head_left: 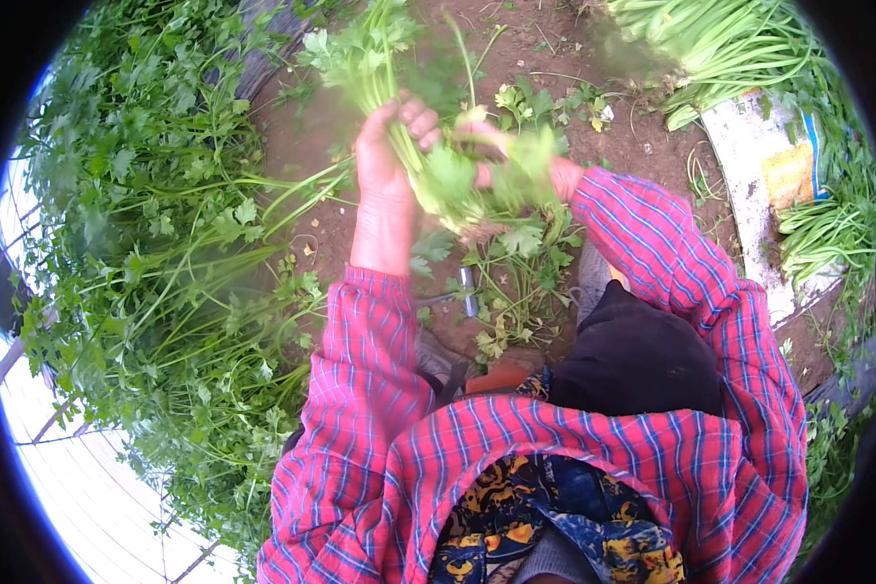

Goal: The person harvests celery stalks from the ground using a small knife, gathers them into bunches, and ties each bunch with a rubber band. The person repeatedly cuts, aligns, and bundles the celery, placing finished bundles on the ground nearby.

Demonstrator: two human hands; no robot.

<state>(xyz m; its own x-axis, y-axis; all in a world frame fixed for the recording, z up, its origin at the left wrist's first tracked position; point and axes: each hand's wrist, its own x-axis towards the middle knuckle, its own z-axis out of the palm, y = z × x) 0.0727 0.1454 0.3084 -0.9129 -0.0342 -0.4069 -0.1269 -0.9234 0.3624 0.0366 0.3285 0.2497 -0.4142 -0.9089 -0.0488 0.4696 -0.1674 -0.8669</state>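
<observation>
My left hand [398,150] grips a bunch of celery [409,157] by its stalks. The leafy tops point away from me, and the root end [482,232] hangs down toward the right. Close beside it, my right hand [493,142] is blurred by motion and partly covered by leaves. It appears closed on loose leafy celery stems [533,164], which are also blurred. Beneath both hands, cut leaves and thin stems [522,255] lie on the soil. A short, shiny metal cylinder [468,292] rests on the ground between my feet.
Dense standing celery [212,292] fills the left side. At the upper right lies a pile of celery bunches [715,51]; a smaller bunch [825,237] rests on a dirty white printed sheet [744,160]. Dark plastic film [270,44] edges the bed. My dark-clothed knee [642,358] is close below.
</observation>
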